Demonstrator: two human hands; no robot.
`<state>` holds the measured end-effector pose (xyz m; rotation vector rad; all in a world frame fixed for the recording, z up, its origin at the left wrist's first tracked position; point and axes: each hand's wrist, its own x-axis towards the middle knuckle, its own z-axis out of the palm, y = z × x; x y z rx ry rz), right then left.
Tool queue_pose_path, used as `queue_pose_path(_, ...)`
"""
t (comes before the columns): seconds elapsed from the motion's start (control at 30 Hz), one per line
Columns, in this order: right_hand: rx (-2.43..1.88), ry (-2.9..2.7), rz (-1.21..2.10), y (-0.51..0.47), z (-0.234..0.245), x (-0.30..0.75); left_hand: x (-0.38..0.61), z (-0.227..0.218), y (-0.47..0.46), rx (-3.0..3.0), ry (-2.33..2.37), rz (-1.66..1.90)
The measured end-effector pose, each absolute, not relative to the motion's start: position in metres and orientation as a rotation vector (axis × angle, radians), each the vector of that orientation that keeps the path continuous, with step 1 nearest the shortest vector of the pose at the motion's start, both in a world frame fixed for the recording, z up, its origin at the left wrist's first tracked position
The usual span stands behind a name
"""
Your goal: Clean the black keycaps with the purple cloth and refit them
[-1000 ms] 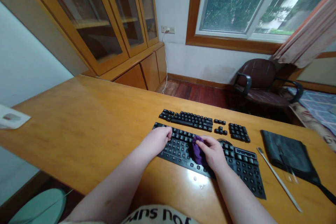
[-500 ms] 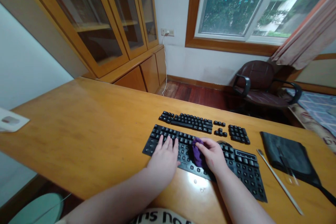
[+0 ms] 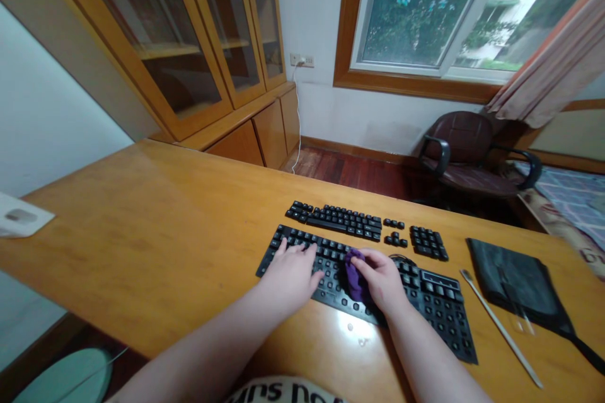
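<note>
A black keyboard (image 3: 428, 302) lies on the wooden desk (image 3: 155, 233) in front of me. My left hand (image 3: 290, 272) rests flat on its left half with the fingers spread. My right hand (image 3: 384, 278) is closed round a small purple cloth (image 3: 353, 276) and presses it onto the keys at the keyboard's middle. Behind the keyboard, rows of loose black keycaps (image 3: 350, 220) are laid out in keyboard order.
A long thin pale tool (image 3: 501, 327) and a black pouch (image 3: 515, 280) lie on the desk at the right. A white paper (image 3: 19, 217) sits at the far left edge. A brown armchair (image 3: 472, 151) stands beyond the desk; a wooden glass-door cabinet (image 3: 189, 44) lines the left wall.
My left hand has moved from the keyboard's upper left end down onto its left half and spread flat. My right hand with the cloth has stayed at about the same spot.
</note>
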<state>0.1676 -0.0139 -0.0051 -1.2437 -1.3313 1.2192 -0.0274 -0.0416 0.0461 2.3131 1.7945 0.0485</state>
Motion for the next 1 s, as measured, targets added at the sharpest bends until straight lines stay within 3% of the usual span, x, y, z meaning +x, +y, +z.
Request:
queue_pose_path(0.23,-1.244,-1.314,1.223,-0.014,-0.004,0.166,-0.052,0.066,0.005,2.34,1.77,0.146)
queue_pose_path(0.53,-1.22,-1.3,1.232,-0.013,-0.005,0.166,-0.038,0.045,0.136,2.283,1.77,0.125)
queue_pose_path(1.0,-1.226,-1.346,1.225,-0.014,-0.005,0.167,-0.019,0.033,0.156,2.316,1.755,0.01)
